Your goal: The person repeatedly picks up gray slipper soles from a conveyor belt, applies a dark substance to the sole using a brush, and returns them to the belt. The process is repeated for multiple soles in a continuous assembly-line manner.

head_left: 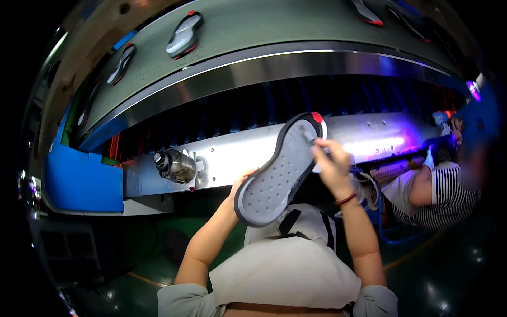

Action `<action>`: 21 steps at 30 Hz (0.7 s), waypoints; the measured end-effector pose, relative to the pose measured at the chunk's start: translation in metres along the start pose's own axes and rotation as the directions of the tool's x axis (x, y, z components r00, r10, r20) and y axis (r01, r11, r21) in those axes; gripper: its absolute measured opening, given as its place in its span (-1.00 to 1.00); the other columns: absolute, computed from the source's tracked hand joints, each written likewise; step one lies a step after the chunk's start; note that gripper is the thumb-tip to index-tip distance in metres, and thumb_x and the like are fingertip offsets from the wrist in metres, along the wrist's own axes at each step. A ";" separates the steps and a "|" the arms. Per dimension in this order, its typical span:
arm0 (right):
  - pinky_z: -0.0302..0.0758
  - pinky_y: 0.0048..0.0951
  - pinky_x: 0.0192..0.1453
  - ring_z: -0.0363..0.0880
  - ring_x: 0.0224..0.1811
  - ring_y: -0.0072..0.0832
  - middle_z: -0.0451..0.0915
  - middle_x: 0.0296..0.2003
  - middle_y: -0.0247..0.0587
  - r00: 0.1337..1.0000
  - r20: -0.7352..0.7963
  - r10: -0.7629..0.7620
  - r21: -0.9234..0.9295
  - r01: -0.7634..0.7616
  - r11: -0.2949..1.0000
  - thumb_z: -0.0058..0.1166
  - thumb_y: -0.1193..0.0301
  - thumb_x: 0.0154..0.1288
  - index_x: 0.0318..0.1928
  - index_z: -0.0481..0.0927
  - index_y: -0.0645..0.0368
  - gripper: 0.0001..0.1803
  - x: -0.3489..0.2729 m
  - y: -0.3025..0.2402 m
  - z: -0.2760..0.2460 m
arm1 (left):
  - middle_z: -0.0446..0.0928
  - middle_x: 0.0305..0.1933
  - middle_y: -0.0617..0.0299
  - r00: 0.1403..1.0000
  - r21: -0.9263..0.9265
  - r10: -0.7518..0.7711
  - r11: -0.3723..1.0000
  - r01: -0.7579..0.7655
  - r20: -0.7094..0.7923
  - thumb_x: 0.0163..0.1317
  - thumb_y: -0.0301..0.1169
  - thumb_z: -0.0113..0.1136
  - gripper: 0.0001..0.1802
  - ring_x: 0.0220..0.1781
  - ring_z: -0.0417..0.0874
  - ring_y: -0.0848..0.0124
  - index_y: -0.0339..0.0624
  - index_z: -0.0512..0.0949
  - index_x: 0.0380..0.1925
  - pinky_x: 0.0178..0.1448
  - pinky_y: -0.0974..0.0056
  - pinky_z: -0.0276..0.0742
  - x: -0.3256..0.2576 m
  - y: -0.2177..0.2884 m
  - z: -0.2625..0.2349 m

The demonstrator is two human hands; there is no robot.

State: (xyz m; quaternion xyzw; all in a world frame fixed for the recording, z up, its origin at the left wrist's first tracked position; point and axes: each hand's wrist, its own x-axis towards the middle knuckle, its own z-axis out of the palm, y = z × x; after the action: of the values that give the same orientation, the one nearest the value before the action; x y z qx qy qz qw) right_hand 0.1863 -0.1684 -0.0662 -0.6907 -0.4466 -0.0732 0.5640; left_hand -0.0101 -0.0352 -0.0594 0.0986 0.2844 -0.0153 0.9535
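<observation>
Your left hand (240, 185) comes up from below, its fingers curled around the heel edge of the shoe sole (278, 170). Your right hand (332, 164) is raised, its fingers pinching a small tool (309, 135) against the toe end. The sole's long axis slants from your left fingers up to your right ones. It is grey, dotted, black-rimmed, with a red toe tab.
</observation>
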 end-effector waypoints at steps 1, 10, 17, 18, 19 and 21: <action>0.31 -0.74 -0.61 0.41 -0.63 -0.73 0.59 -0.43 -0.30 0.995 0.096 0.014 0.113 -0.025 0.993 0.11 0.53 0.07 -0.29 0.58 0.21 -0.86 -0.011 -0.017 0.011 | 0.46 -0.03 -0.09 1.000 -0.014 -0.019 1.000 0.019 0.002 0.15 -0.13 -0.14 -0.46 -0.08 0.55 0.10 -0.34 0.39 -0.02 0.06 0.09 0.43 0.003 -0.001 0.005; 0.14 -0.78 -0.72 0.23 -0.76 -0.79 0.53 -0.52 -0.32 0.658 0.312 0.685 0.688 -0.654 0.315 0.07 0.54 0.12 -0.25 0.51 0.32 -0.84 -0.001 -0.032 -0.037 | 0.40 0.02 -0.04 0.986 -0.290 0.150 0.943 -0.166 -0.078 0.18 -0.04 -0.21 -0.47 -0.01 0.42 -0.05 -0.13 0.36 0.04 0.01 -0.17 0.37 0.037 0.007 -0.111; 0.18 -0.77 -0.70 0.25 -0.75 -0.76 0.57 -0.33 -0.16 0.584 0.397 0.708 0.695 -0.696 0.184 0.04 0.56 0.14 -0.24 0.46 0.32 -0.84 -0.023 -0.003 -0.038 | 0.18 0.21 -0.02 0.940 -0.452 0.245 0.829 -0.330 -0.236 0.08 0.14 -0.21 -0.32 0.15 0.19 -0.18 -0.01 0.28 0.12 0.11 -0.20 0.21 -0.010 -0.029 -0.121; 0.18 -0.77 -0.69 0.25 -0.75 -0.76 0.57 -0.31 -0.15 0.579 0.386 0.718 0.700 -0.691 0.181 0.04 0.56 0.15 -0.23 0.45 0.31 -0.84 -0.025 0.000 -0.039 | 0.17 0.22 -0.01 0.941 -0.480 0.249 0.812 -0.331 -0.227 0.06 0.14 -0.19 -0.32 0.16 0.19 -0.18 0.01 0.28 0.12 0.11 -0.20 0.21 -0.012 -0.034 -0.131; 0.19 -0.76 -0.70 0.26 -0.75 -0.76 0.57 -0.31 -0.15 0.569 0.388 0.725 0.698 -0.695 0.173 0.04 0.55 0.15 -0.24 0.45 0.29 -0.85 -0.026 0.004 -0.039 | 0.16 0.23 0.00 0.944 -0.507 0.250 0.797 -0.328 -0.216 0.05 0.15 -0.18 -0.32 0.16 0.19 -0.18 0.03 0.28 0.13 0.10 -0.20 0.21 -0.012 -0.035 -0.140; 0.19 -0.76 -0.70 0.25 -0.75 -0.76 0.57 -0.30 -0.15 0.566 0.355 0.744 0.703 -0.686 0.187 0.04 0.55 0.15 -0.23 0.45 0.29 -0.84 -0.030 0.016 -0.043 | 0.17 0.23 0.00 0.957 -0.487 0.233 0.824 -0.289 -0.174 0.03 0.15 -0.15 -0.31 0.17 0.19 -0.17 0.07 0.27 0.13 0.09 -0.19 0.23 -0.018 -0.035 -0.131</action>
State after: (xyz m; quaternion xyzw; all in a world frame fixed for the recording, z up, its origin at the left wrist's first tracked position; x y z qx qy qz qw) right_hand 0.1974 -0.2198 -0.0809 -0.4903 -0.0363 0.3777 0.7846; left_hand -0.0987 -0.0444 -0.1627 -0.1170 0.3129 0.1961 0.9219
